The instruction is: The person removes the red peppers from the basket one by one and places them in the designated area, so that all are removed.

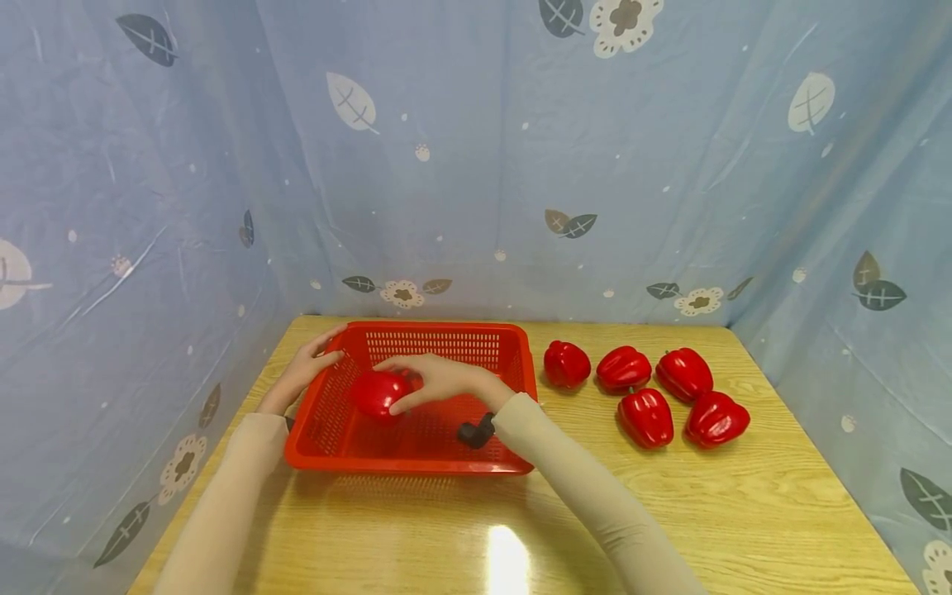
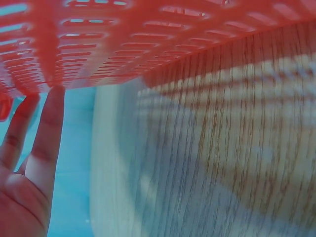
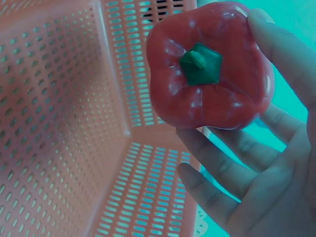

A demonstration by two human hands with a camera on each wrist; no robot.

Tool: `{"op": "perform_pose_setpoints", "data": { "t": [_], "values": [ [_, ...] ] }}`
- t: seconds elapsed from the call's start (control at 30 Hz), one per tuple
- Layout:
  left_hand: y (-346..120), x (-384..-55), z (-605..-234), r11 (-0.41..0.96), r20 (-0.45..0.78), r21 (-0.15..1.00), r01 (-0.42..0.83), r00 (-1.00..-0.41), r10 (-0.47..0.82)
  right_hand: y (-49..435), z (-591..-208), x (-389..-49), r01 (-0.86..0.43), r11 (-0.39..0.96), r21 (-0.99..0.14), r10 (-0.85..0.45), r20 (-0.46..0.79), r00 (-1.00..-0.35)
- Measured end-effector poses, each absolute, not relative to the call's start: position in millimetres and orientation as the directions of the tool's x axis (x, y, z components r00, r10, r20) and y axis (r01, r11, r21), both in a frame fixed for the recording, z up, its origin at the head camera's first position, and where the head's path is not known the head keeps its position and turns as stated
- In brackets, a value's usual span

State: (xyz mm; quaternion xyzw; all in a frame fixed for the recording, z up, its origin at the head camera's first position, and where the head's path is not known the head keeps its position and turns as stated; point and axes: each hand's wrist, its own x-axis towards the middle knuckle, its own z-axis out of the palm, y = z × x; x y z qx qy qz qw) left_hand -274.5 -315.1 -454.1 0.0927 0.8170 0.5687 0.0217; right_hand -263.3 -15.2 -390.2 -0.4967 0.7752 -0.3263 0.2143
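In the head view my right hand [image 1: 435, 380] holds a red bell pepper [image 1: 378, 395] over the left part of the red plastic basket [image 1: 416, 468]. The right wrist view shows the bell pepper [image 3: 222, 98] with its green stem facing the camera, thumb on one side and fingers on the other. At the basket's left side, my left hand [image 1: 301, 376] holds the rim, its thumb over the edge. In the left wrist view, two straight fingers [image 2: 47, 133] touch the outside of the basket's slotted wall [image 2: 118, 54].
Several red bell peppers [image 1: 645, 418] lie on the wooden table [image 1: 595, 512] right of the basket. A dark object [image 1: 476, 431] shows by my right wrist. A blue patterned curtain [image 1: 461, 190] hangs behind and on both sides.
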Motion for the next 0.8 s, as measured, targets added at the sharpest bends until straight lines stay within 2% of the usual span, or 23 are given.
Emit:
{"op": "perform_pose_setpoints", "data": {
  "t": [0.23, 0.8],
  "values": [
    [-301, -259, -429, 0.363, 0.046, 0.926, 0.104, -0.985, 0.166, -2, -388, -265, -0.632, 0.332, -0.700, -0.889, -0.008, -0.459],
    [-300, -255, -428, 0.382, 0.055, 0.916, 0.118, -0.984, 0.170, 30, -379, -265, -0.608, 0.372, -0.701, -0.845, 0.014, -0.534]
  ]
}}
